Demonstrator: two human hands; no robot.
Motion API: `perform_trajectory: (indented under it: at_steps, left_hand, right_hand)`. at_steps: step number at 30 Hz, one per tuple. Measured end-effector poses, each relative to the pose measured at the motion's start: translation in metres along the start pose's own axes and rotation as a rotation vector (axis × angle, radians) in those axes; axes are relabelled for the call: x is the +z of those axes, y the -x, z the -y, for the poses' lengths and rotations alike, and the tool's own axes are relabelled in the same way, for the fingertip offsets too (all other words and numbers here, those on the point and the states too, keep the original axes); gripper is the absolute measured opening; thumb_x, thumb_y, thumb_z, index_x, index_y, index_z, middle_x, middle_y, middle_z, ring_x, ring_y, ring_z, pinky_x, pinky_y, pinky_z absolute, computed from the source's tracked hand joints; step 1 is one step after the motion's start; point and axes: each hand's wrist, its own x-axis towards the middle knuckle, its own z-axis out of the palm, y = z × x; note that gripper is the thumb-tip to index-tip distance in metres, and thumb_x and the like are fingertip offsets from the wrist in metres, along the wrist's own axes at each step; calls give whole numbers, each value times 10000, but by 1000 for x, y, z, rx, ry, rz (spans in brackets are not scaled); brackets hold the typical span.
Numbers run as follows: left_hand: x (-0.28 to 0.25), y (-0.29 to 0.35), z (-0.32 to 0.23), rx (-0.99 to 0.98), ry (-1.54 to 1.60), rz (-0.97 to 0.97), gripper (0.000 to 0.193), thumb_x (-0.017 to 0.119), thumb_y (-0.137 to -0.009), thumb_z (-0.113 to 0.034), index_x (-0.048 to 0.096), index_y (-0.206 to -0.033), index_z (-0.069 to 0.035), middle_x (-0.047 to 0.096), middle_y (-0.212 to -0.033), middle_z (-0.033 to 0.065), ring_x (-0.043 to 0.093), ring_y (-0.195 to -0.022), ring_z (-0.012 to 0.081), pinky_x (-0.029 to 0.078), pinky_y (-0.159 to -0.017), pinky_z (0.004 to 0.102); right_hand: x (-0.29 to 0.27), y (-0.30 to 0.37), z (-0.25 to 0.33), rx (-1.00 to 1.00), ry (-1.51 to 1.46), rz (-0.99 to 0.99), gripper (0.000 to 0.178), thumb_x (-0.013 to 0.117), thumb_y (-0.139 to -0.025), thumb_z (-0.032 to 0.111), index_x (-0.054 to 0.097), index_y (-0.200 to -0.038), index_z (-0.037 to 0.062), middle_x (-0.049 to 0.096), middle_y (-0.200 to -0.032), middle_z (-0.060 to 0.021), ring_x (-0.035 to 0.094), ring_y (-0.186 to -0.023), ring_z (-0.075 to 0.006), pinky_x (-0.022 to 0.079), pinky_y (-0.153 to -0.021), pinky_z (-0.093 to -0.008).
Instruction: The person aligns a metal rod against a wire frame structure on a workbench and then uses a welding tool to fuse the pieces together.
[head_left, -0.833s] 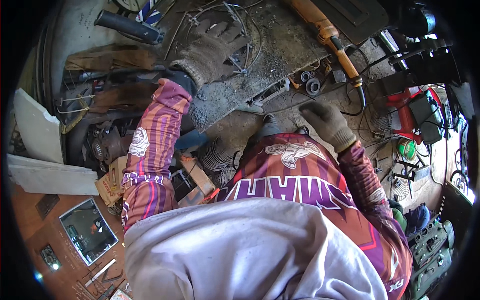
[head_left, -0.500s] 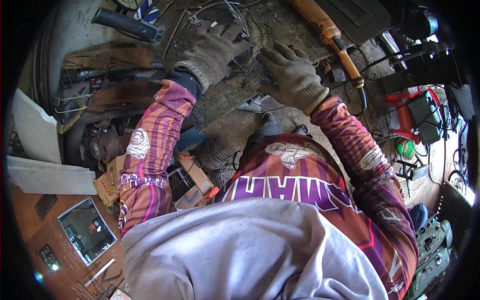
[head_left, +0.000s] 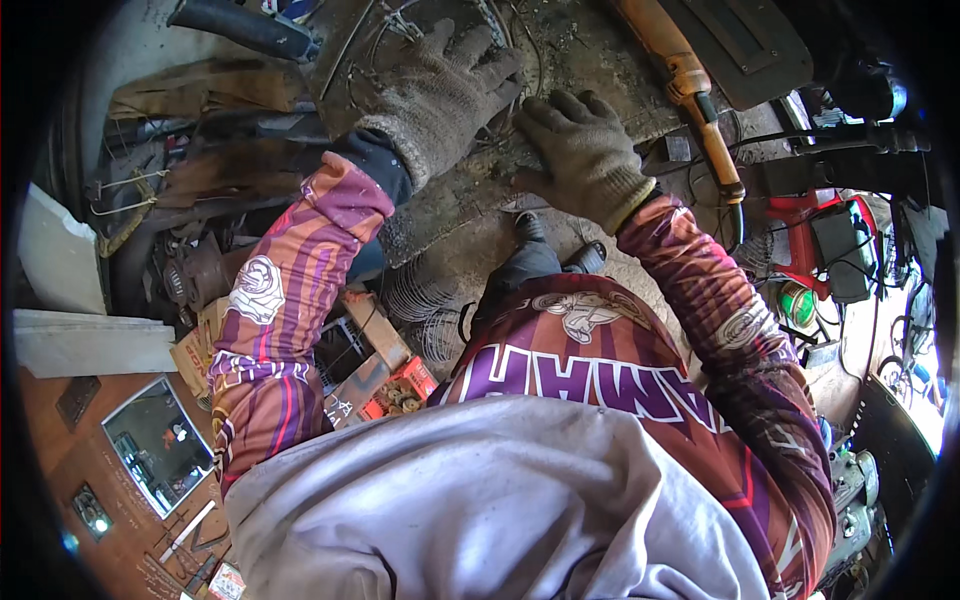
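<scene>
My left hand (head_left: 440, 100), in a dusty grey knitted glove, lies over a loose bundle of thin metal wire (head_left: 398, 24) at the edge of a dark, grimy work surface (head_left: 590, 50). Its fingers are spread, and the wires bend out past the fingertips. Whether the palm presses on any wire is hidden. To its right, my right hand (head_left: 585, 155), in a matching glove, rests flat near the worktop's front edge with fingers stretched and nothing in it. An orange angle grinder (head_left: 685, 80) lies to the right of that hand.
A dark pipe (head_left: 245, 28) lies far left. Coiled wire rings (head_left: 415, 305) and a box of parts (head_left: 400, 390) sit below the worktop. A red-and-black machine (head_left: 835, 245) and a green round reel (head_left: 797, 304) stand on the right. My shoes (head_left: 585, 258) are below the edge.
My left hand has shifted slightly to the right, its fingers spreading more over the wires. My right hand stays nearly in place. The whole view has tilted a little.
</scene>
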Motion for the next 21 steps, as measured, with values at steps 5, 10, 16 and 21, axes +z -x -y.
perform_trajectory:
  at_steps: [5,10,16,21]
  left_hand:
    - [-3,-1,3,16,-26,6,735,774,-819,-444,513,-1477,-249,350,-1619,-9,312,-1473,257,190,-1231,519]
    - [-16,-12,1,44,-44,64,757,789,-785,-395,514,-1469,-222,376,-1604,12,382,-1435,260,231,-1215,522]
    - [6,-2,7,132,-29,-61,582,483,-958,-492,521,-1438,-164,506,-1503,147,474,-1383,333,342,-1164,506]
    - [10,-6,4,84,28,-40,648,654,-852,-414,528,-1444,-182,454,-1544,93,466,-1378,298,301,-1180,515]
  right_hand:
    - [6,-3,-4,-9,-53,-120,736,727,-823,471,560,-1407,55,577,-1410,-105,459,-1375,-319,315,-1172,-503]
    - [0,26,-6,-28,-76,-330,683,749,-822,399,582,-1388,54,606,-1379,-110,519,-1330,-323,383,-1127,-501]
    - [-33,134,-18,107,-338,-810,491,800,-828,172,630,-1254,-5,672,-1207,-185,641,-1154,-338,505,-1001,-447]
    - [-48,174,-83,586,-576,-1112,432,657,-986,188,554,-1345,-28,667,-1172,-102,626,-1065,-169,527,-907,-310]
